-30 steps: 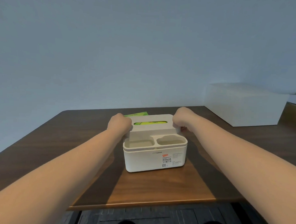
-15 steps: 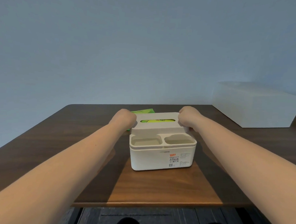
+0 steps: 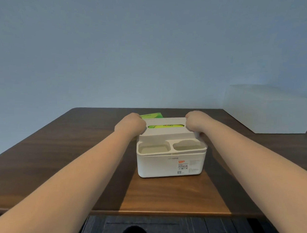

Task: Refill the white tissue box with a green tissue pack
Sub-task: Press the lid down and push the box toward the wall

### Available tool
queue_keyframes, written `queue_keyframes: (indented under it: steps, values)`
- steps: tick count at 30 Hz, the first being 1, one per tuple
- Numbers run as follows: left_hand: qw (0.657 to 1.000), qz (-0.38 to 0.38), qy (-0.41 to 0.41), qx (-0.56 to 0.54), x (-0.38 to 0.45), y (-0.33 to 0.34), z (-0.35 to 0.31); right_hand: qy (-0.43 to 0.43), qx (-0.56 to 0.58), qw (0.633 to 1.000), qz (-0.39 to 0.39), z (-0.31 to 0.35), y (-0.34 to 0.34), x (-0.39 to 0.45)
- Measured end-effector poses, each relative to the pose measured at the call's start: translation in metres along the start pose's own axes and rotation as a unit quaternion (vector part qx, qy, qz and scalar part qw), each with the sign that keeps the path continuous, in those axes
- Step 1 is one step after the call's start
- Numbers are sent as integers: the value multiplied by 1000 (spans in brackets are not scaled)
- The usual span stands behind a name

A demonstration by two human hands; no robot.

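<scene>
Near edge of the tabletop (image 3: 163,200) is bare wood, with open room in front of the box. White tissue box (image 3: 170,162) stands mid-table, its two front compartments empty.

Lid (image 3: 166,132) sits over the rear section. A green tissue pack (image 3: 164,126) shows through its slot, so a pack is already inside. Left hand (image 3: 130,125) is clenched on the lid's left end and right hand (image 3: 195,122) on its right end, both fists gripping it.

Step in hand looks like seating the lid. Whether it is fully down I cannot tell, as the wrists hide the seams. Next move calls for even downward pressure at both ends, then letting go.

Second green pack (image 3: 152,115) lies just behind the box at far left. Large white box (image 3: 271,110) stands far right, well apart. Left side of the table is open.
</scene>
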State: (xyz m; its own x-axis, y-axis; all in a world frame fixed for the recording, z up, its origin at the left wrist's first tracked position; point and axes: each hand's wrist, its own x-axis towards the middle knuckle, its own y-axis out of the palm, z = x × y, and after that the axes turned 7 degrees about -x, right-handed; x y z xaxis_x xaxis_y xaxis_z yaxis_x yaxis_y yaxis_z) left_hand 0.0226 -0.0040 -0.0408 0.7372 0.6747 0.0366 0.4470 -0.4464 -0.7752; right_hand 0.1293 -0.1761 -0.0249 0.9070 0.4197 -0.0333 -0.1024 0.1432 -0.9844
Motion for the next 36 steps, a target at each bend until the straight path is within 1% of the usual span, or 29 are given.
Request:
queue_keyframes:
  steps: [3, 7, 9, 12, 14, 17, 19, 23, 26, 32, 36]
  values:
    - [998, 0, 4, 64, -3, -3, -4, -11, -43, 999, 16, 0, 0, 4]
    - [996, 26, 4, 82, -8, -7, -7, -4, -49, 999, 17, 0, 0, 5]
    - [998, 41, -4, 56, -9, -9, -7, -6, -50, 998, 27, 1, -1, 0]
    - [996, 86, -2, -35, -14, -7, -3, -4, -65, 996, 54, -1, 0, -9]
    - [992, 89, -10, -86, -22, -4, 0, 8, -9, 999, 40, -6, 1, -19]
    - [985, 74, -3, -158, -39, 3, 9, 9, 133, 991, 8, -15, 9, -31]
    - [978, 53, 15, -201, -50, 8, 15, 1, 168, 985, -23, -20, 14, -40]
    - [983, 17, 25, -184, -70, 17, 22, -15, 165, 985, -53, -23, 27, -58]
    - [984, 5, 20, -176, -77, 21, 26, -19, 158, 986, -54, -25, 31, -68]
    - [981, 16, 10, -195, -83, 19, 21, 1, 145, 988, -48, -25, 29, -73]
    - [977, 22, -14, -210, -86, 21, 21, 15, 167, 985, -25, -23, 32, -78]
